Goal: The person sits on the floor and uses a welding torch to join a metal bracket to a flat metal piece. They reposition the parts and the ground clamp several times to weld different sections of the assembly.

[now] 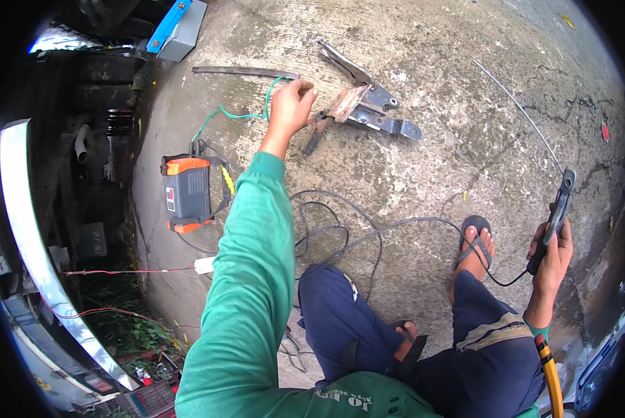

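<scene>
My left hand (290,110) reaches forward with its fingers curled together at the end of a flat metal bar (239,71) on the concrete. A thin green cable (244,115) runs up beside that hand; what the fingers grip is hidden. Just right of it lies a dark metal bracket (378,117) with a rusty plate (347,103) on it. A long-handled metal piece (347,63) juts from its far side, and a dark handle (313,141) shows at its near left. At the right, my right hand (553,256) is closed around a welding electrode holder (562,198) clamping a long thin electrode (520,115).
An orange and grey welding machine (189,194) stands at the left. Black cable (410,220) loops over the concrete past my sandalled foot (474,244). A white connector (204,265) with red wires lies by my left sleeve. Vehicle parts (26,202) line the left edge.
</scene>
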Tool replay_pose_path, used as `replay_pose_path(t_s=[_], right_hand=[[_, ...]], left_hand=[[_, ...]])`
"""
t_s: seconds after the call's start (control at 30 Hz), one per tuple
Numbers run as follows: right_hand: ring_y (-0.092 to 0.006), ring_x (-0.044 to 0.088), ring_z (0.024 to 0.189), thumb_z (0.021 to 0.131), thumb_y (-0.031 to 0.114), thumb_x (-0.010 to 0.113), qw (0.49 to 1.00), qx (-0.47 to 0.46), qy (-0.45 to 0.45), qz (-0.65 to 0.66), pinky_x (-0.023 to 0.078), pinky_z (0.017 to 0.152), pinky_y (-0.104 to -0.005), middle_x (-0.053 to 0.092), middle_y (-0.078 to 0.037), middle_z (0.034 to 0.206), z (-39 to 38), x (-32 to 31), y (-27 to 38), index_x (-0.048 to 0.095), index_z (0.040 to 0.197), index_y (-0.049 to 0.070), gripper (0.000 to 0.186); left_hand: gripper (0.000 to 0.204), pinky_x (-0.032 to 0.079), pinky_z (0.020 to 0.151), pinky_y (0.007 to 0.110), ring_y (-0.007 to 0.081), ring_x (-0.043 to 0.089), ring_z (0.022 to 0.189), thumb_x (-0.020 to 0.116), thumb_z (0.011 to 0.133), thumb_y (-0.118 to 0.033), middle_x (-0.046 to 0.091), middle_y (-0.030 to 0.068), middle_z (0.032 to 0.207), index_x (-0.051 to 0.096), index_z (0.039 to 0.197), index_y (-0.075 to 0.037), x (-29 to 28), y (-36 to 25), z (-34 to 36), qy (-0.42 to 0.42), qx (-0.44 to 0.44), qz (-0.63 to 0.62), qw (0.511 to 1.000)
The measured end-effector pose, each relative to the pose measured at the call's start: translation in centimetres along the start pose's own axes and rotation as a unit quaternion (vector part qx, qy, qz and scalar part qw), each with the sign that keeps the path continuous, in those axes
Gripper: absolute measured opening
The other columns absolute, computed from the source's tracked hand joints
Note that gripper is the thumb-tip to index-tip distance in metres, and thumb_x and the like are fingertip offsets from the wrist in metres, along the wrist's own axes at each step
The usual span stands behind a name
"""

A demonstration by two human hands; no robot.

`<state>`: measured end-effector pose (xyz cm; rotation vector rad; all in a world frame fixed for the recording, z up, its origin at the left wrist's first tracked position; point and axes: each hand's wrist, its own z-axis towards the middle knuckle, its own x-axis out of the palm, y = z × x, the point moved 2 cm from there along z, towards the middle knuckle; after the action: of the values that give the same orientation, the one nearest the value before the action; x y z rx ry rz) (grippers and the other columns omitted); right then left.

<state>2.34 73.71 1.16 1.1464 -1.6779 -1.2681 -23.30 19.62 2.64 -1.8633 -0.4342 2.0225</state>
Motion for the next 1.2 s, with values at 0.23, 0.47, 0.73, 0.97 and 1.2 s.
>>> replay_pose_path(t_s=[0.23,0.47,0.73,0.97,1.2], right_hand=[[-0.0067,0.052,0.054,0.104,0.025,0.059,1.000,0.008,-0.003,-0.017,0.041,0.046,-0.0217,0.056,-0.001,0.080,0.5,0.1,0.0,0.050,0.139,0.000,0.044],[-0.0065,0.052,0.054,0.103,0.026,0.060,0.998,0.038,0.000,-0.046,0.040,0.046,-0.0211,0.055,-0.001,0.077,1.9,-0.9,-0.2,0.051,0.134,0.000,0.042],[-0.0076,0.052,0.054,0.102,0.027,0.063,0.999,0.042,0.026,-0.017,0.041,0.046,-0.0215,0.056,-0.002,0.078,3.2,1.2,0.0,0.053,0.126,0.000,0.038],[-0.0091,0.055,0.057,0.103,0.028,0.062,0.998,0.021,0.056,0.017,0.043,0.049,-0.0231,0.059,-0.004,0.082,2.6,2.0,-0.9,0.052,0.130,-0.001,0.041],[-0.0086,0.055,0.056,0.102,0.031,0.063,0.999,0.009,0.029,0.020,0.043,0.047,-0.0225,0.059,-0.004,0.082,0.6,0.1,-0.9,0.051,0.138,-0.002,0.050]], left_hand=[[0.057,0.058,0.084,0.046,0.0341,0.073,0.097,0.079,0.084,-0.040,0.072,0.0250,0.099,0.066,0.111,0.009,7.3,2.3,13.2,0.035,-0.203,-0.056,0.977],[0.034,0.060,0.060,0.037,0.0231,0.066,0.078,0.081,0.083,-0.023,0.064,0.0112,0.091,0.062,0.100,-0.002,8.3,2.0,14.8,0.040,-0.349,-0.240,0.905],[0.025,0.062,0.088,0.058,0.0297,0.069,0.085,0.076,0.088,-0.014,0.064,0.0125,0.090,0.062,0.102,0.002,3.9,-1.4,11.0,0.051,-0.273,-0.531,0.801],[0.031,0.062,0.090,0.055,0.0300,0.072,0.093,0.074,0.097,-0.027,0.068,0.0141,0.096,0.062,0.105,0.001,-1.6,-5.3,4.8,0.056,-0.147,-0.508,0.847],[0.042,0.065,0.077,0.043,0.0291,0.075,0.088,0.074,0.091,-0.011,0.066,0.0148,0.098,0.047,0.119,0.005,-5.9,-12.0,-1.9,-0.018,-0.030,-0.490,0.871]])
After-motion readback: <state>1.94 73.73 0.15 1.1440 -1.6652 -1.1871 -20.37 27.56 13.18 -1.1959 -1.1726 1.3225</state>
